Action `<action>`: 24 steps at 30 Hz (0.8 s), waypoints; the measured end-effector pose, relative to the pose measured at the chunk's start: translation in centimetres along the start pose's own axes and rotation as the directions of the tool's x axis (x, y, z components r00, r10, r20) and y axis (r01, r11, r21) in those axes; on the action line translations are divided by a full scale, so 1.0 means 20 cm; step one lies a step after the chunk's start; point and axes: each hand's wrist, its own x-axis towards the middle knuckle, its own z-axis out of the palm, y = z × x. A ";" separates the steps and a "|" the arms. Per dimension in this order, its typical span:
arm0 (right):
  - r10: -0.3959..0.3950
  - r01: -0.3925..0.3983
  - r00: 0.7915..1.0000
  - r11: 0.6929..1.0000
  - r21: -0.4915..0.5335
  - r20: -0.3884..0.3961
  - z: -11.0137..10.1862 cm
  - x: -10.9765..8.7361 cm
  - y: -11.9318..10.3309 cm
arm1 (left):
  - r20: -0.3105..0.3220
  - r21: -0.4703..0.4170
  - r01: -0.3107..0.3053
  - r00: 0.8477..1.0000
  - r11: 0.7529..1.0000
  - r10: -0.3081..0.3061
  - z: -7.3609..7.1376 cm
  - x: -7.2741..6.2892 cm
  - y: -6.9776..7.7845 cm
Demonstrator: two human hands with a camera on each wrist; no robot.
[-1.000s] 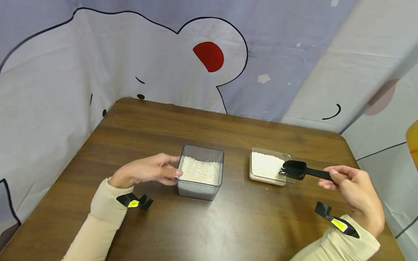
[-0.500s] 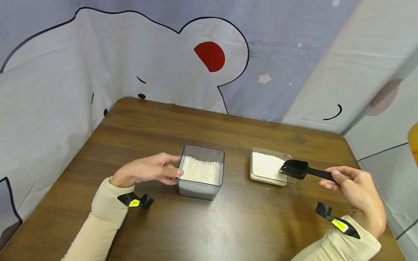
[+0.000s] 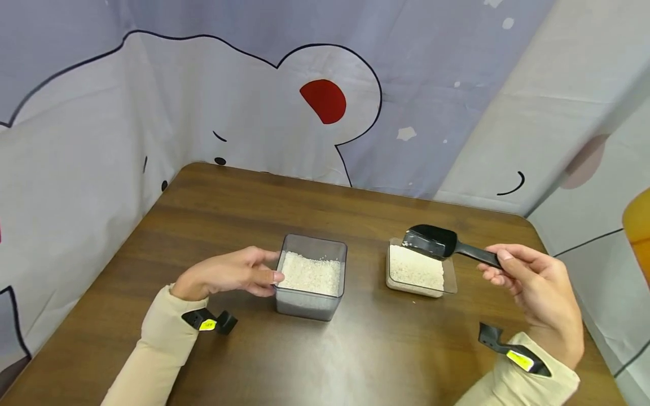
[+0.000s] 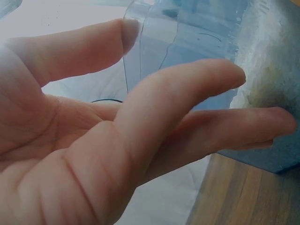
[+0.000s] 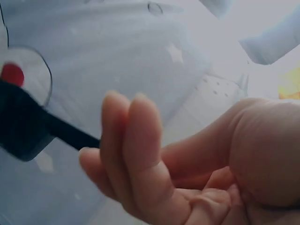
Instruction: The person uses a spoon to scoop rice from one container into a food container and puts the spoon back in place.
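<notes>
A grey see-through square container [image 3: 311, 304] holding white rice [image 3: 310, 273] stands at mid-table. My left hand [image 3: 231, 274] is at its left side, thumb tip over the rim and other fingers along the outer wall, pinching it; the left wrist view shows these fingers [image 4: 206, 126] against the container's side. To the right lies a smaller clear box [image 3: 449, 280] of rice. My right hand [image 3: 540, 285] pinches the handle end of a black scoop [image 3: 431, 239] between thumb and fingers. The scoop's bowl is tilted above the small box's back edge, a few grains at its lip.
Brown wooden tabletop [image 3: 304, 361] lies under both containers. A printed curtain [image 3: 228, 101] hangs close behind and at the sides of the table. A stray grain [image 3: 413, 302] lies in front of the small box.
The scoop has come up out of the rice in the small box and moved left and back over it, with the right hand following. The left hand holds its place at the container.
</notes>
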 end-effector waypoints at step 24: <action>0.174 -0.081 0.952 0.937 -0.340 0.254 0.66 0.21 0.18 | -0.020 0.010 -0.005 1.000 1.000 0.005 -0.01 -0.02 -0.02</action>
